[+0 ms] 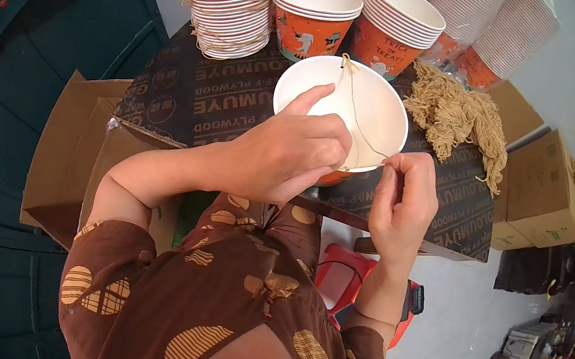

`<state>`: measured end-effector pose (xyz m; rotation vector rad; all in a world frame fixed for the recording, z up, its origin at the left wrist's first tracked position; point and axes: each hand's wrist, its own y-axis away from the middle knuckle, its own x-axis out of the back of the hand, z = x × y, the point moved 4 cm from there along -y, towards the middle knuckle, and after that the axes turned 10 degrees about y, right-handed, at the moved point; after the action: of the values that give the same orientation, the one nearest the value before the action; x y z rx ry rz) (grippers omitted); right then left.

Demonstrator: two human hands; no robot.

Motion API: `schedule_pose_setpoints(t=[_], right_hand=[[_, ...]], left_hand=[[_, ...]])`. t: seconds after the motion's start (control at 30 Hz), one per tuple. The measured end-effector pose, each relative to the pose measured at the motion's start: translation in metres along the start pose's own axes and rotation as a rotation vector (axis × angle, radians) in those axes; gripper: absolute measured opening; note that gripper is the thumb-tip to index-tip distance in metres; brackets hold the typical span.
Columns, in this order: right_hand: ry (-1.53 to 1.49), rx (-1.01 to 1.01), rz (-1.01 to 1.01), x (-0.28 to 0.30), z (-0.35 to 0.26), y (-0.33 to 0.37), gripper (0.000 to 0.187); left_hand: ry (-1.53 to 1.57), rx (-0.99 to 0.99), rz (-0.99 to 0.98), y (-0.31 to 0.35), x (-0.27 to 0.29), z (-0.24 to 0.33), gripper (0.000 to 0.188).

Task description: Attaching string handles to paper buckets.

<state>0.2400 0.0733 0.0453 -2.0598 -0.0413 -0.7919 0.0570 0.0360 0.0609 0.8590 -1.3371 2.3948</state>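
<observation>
A white-lined orange paper bucket [392, 113] stands tilted at the near edge of the dark table, its mouth facing me. Thin tan string [356, 119] is knotted at a hole in its far rim and runs across the mouth to the near right rim. My left hand [295, 151] reaches over the left side, index finger raised and the other fingers curled on the string at the near rim. At the near right rim, my right hand [408, 196] pinches the string between thumb and forefinger. The left fingertips are partly hidden.
Nested buckets [316, 0] and a tall stack with strings [227, 9] line the table's [457, 229] far side. A heap of tan strings [451, 114] lies at right. Cardboard boxes [60, 148] flank the table. A red stool [342, 264] is below.
</observation>
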Motion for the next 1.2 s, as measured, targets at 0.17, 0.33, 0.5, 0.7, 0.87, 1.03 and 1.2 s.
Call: schedule_pose_setpoints(t=[0.17, 0.33, 0.5, 0.7, 0.87, 1.03, 1.2], right_hand=[[0.059, 0.029, 0.026, -0.005, 0.001, -0.002, 0.016], [0.089, 0.032, 0.03, -0.008, -0.001, -0.003, 0.017], [0.112, 0.021, 0.03, -0.008, -0.002, -0.007, 0.017], [-0.097, 0.115, 0.05, 0.009, 0.007, -0.008, 0.037], [-0.212, -0.077, 0.196, 0.016, 0.05, 0.013, 0.028], [-0.315, -0.283, 0.106, 0.007, 0.079, 0.045, 0.022], [-0.29, -0.404, 0.084, 0.003, 0.116, 0.072, 0.024]], left_hand=[[-0.012, -0.026, -0.062, -0.002, 0.0, 0.002, 0.016], [-0.012, -0.112, -0.093, -0.004, 0.001, 0.002, 0.011], [-0.007, -0.113, -0.16, -0.005, 0.001, 0.001, 0.008], [-0.086, 0.0, -0.148, 0.001, 0.02, 0.007, 0.035], [-0.35, 0.05, -0.223, 0.002, 0.044, 0.02, 0.038], [-0.467, 0.168, -0.301, 0.011, 0.044, 0.012, 0.011], [-0.392, 0.201, -0.243, 0.027, 0.05, 0.001, 0.008]])
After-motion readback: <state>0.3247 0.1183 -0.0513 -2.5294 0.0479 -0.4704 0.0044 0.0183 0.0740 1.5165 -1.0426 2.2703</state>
